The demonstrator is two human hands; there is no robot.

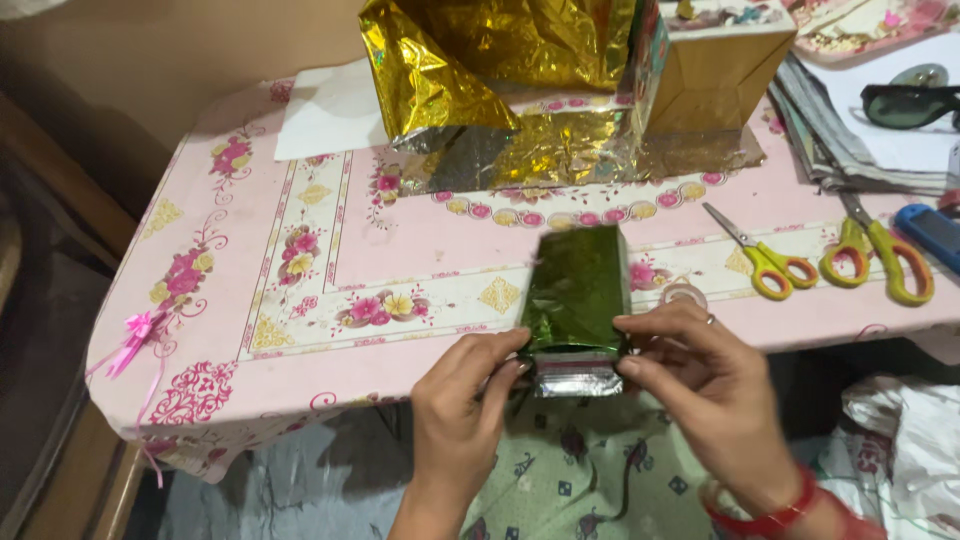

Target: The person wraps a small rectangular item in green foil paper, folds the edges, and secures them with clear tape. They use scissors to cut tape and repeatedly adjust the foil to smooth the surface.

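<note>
both hands are down at the near edge of the pink floral tablecloth point(300, 330), working a small box wrapped in green foil point(577, 290). left hand point(460, 405) has its fingers curled in, pinching the left side of the silver flap at the box's near end. right hand point(700, 385) mirrors it, thumb and fingertips clamped on the right corner, a ring showing and a red bangle point(770, 515) at the wrist. the box lies flat at the table's edge, its open end overhanging towards the person, just between the two grips. just beside the right hand sits a clear tape roll point(684, 295). further right, two yellow-handled scissors point(765, 260) lie side by side. behind, well apart, a big box half covered in gold foil point(540, 90) stands, with sunglasses point(910, 100) on papers at the far right. a pink ribbon bow point(135, 330) hangs at the left corner.
</note>
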